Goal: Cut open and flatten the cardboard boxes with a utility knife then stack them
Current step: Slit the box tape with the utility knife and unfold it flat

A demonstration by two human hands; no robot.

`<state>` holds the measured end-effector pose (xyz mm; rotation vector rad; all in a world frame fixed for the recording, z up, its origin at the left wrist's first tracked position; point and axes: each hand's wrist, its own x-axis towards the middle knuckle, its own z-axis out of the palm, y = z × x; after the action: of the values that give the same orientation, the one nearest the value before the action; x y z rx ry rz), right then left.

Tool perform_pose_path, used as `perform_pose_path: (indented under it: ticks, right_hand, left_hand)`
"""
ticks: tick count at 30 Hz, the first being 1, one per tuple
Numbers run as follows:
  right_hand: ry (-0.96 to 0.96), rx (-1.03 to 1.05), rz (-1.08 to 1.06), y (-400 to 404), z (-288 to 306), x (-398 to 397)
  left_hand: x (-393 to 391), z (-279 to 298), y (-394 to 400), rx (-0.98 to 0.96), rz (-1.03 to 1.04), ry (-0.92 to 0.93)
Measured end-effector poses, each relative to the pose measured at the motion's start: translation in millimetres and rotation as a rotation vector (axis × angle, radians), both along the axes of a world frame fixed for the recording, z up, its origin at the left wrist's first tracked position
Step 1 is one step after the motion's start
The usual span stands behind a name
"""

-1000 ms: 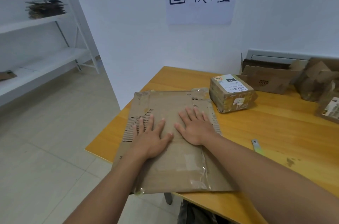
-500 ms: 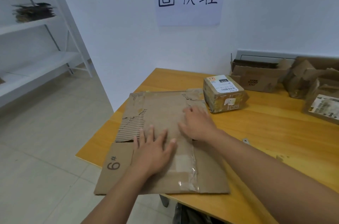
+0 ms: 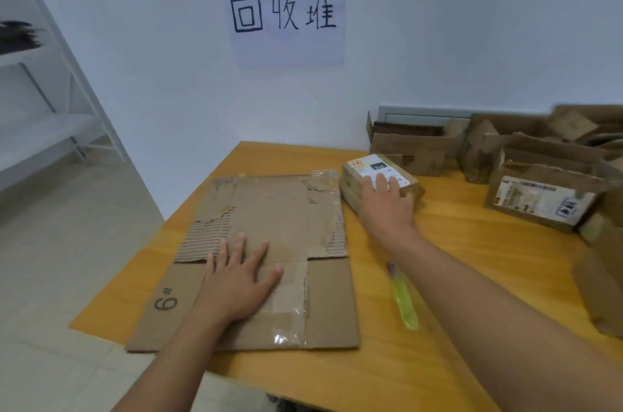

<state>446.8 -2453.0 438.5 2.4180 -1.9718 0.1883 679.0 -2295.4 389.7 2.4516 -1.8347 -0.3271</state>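
A flattened cardboard box (image 3: 283,219) marked "6#" lies on the wooden table (image 3: 472,276) at its left corner. My left hand (image 3: 241,280) rests flat on it with fingers spread. My right hand (image 3: 386,202) lies on top of a small taped box (image 3: 357,182) with a white label, just right of the flattened one; its fingers reach over the label, and whether they grip is unclear. A utility knife (image 3: 403,298) with a yellow-green handle lies on the table under my right forearm.
Several opened and torn cardboard boxes (image 3: 414,148) crowd the back right of the table, one with a label (image 3: 539,199). A paper sign (image 3: 286,12) hangs on the white wall. A white shelf rack (image 3: 50,128) stands on the floor to the left.
My right hand left the flattened cardboard and moved right onto the small taped box. My left hand slid toward the near part of the sheet. The knife came into view.
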Motion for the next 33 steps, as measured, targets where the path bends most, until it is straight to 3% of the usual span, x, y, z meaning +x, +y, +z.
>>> perform_pose_path:
  ticks: [8,11,14,16,21,26,30,33]
  right_hand:
    - [0.073,-0.05,-0.155,19,8,-70]
    - [-0.053,-0.107,0.111,44,2,-49]
    - [-0.142,0.127,0.43,79,-13,-10]
    - [-0.116,0.277,0.491,94,-27,12]
    - [-0.064,0.303,0.446,103,-53,27]
    - [-0.135,0.32,0.382,104,-43,22]
    - [-0.152,0.313,0.111,119,-34,10]
    - [-0.165,0.354,0.049,128,-25,7]
  left_hand:
    - [-23,8,-29,0.004,-0.071,-0.038]
    - [-33,12,-27,-0.034,-0.07,-0.053]
    - [-47,13,-16,-0.083,-0.028,-0.026]
    - [-47,11,-7,-0.069,-0.009,-0.013]
    - [-31,-4,12,-0.02,-0.013,-0.016]
    - [-24,1,9,-0.079,-0.006,0.058]
    - [6,10,17,-0.092,0.296,0.072]
    - [21,18,25,-0.008,0.444,0.16]
